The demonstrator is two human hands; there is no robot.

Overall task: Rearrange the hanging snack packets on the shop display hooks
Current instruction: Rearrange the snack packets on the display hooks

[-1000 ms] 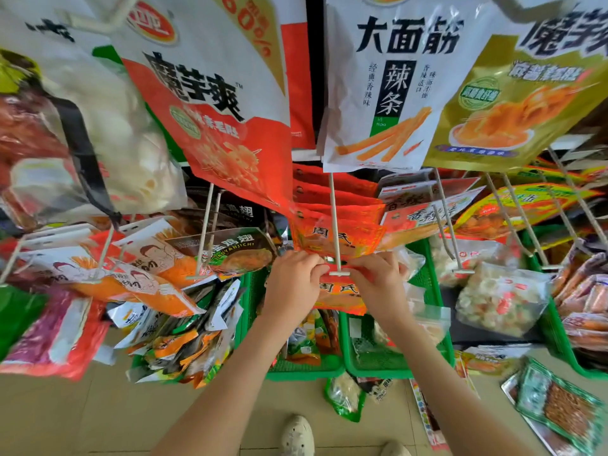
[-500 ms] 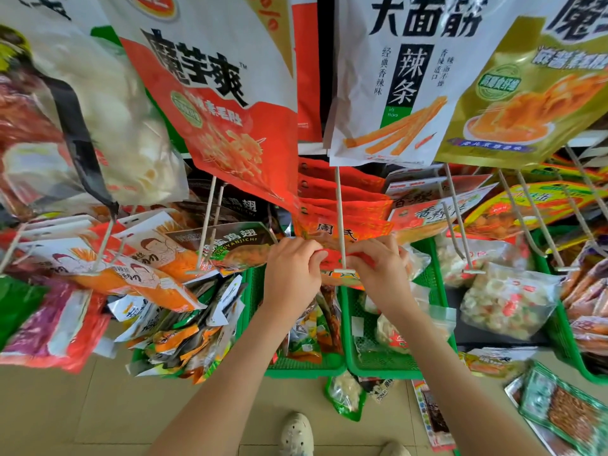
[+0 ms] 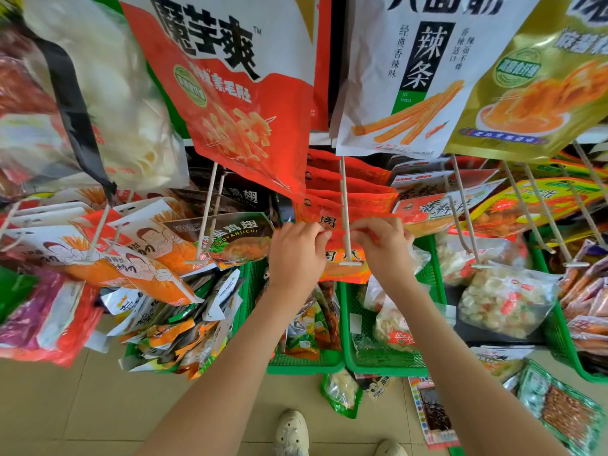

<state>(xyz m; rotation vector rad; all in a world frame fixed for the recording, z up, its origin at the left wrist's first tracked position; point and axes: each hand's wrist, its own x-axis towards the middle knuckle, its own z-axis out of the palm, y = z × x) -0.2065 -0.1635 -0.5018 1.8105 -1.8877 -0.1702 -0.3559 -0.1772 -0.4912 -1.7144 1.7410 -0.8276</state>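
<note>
Pinching a red packet [image 3: 334,256] with both hands, right out at the front end of a white hook [image 3: 344,205]. The left hand [image 3: 297,255] has its fingers [image 3: 320,235] curled in and nipping the packet's top edge, and the right hand [image 3: 383,248] does the same with its fingers [image 3: 362,230] on the other side. The hook rod runs straight through the gap between the two sets of fingertips.

The packet's top edge lies side to side from one pinch to the other, and the body hangs down below the fingers with the printed face toward the camera. Both hands cover its sides, so I can't tell whether it's longer across or down. The hook's long axis points from the back wall out toward the person, and its little crossbar tip sits just below the fingers, in front of the packet's lower half. Can't tell if the rod actually goes through the packet's hole.

Just beyond the fingers, a row of matching red packets [image 3: 355,184] is lined up along the same rod. Above the fingers hang a big orange bag [image 3: 237,103] and a big white bag [image 3: 404,77]. Below the wrists sit green baskets [image 3: 388,365] full of loose snacks.
</note>
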